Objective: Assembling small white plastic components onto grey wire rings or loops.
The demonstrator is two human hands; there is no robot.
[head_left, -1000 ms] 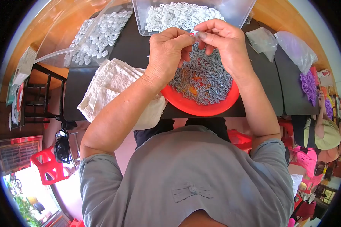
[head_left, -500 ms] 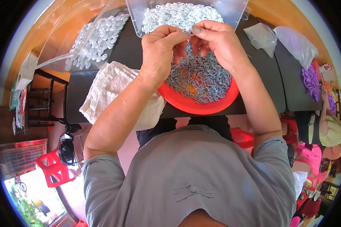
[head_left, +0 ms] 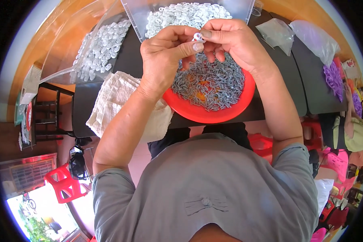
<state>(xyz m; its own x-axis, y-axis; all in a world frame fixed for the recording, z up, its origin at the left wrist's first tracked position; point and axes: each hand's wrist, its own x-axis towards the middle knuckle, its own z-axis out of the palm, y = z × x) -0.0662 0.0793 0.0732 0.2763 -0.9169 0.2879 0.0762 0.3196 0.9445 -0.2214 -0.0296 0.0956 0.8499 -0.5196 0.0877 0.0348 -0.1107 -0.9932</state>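
Observation:
My left hand [head_left: 165, 56] and my right hand [head_left: 232, 42] meet above a red bowl [head_left: 207, 115] filled with small grey metal pieces [head_left: 213, 86]. Together the fingertips pinch one small white plastic piece [head_left: 197, 37]. Just beyond the hands stands a clear plastic tub [head_left: 138, 16] holding many white plastic pieces [head_left: 177, 14]. The bowl rests on a dark table [head_left: 127, 60] near its front edge.
A clear bag of white pieces [head_left: 99, 48] lies at the far left, a beige cloth [head_left: 117, 101] beside the bowl. Empty clear bags [head_left: 302, 34] and purple pieces [head_left: 334, 76] lie to the right. A red stool [head_left: 66, 183] stands on the floor lower left.
Both hands have stayed together over the bowl, working the small white piece between the fingertips; the left thumb now presses against it. The view has shifted slightly.

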